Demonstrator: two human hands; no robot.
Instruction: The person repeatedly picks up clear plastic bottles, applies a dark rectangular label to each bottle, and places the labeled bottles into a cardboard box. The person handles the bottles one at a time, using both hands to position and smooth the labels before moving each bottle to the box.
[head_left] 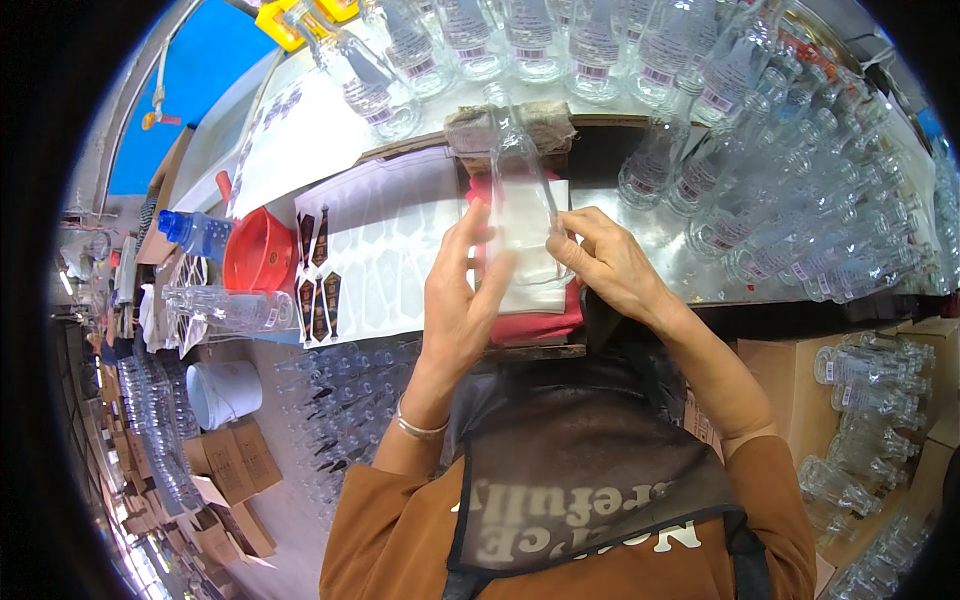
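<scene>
A clear glass bottle [516, 155] lies in front of me, its neck on a folded grey cloth [550, 125]. Under its body are a white pad [545, 298] and a pink-red cloth [500, 330]. My right hand [610, 262] pinches the bottle's lower right side between thumb and fingers. On the other side, my left hand [462, 285] is open, with thumb and fingers apart; whether it touches the glass I cannot tell. Left of it lies a white sheet [385, 210] of shaped stickers, with several dark ones [318, 300] at its left edge.
Printed glass bottles [535, 45] stand in rows along the back and right. A red bowl [262, 255], a blue-capped plastic bottle [200, 233] and a lying glass bottle [230, 308] are at left. Below are a white bucket [222, 392] and bottles in a cardboard box [780, 385].
</scene>
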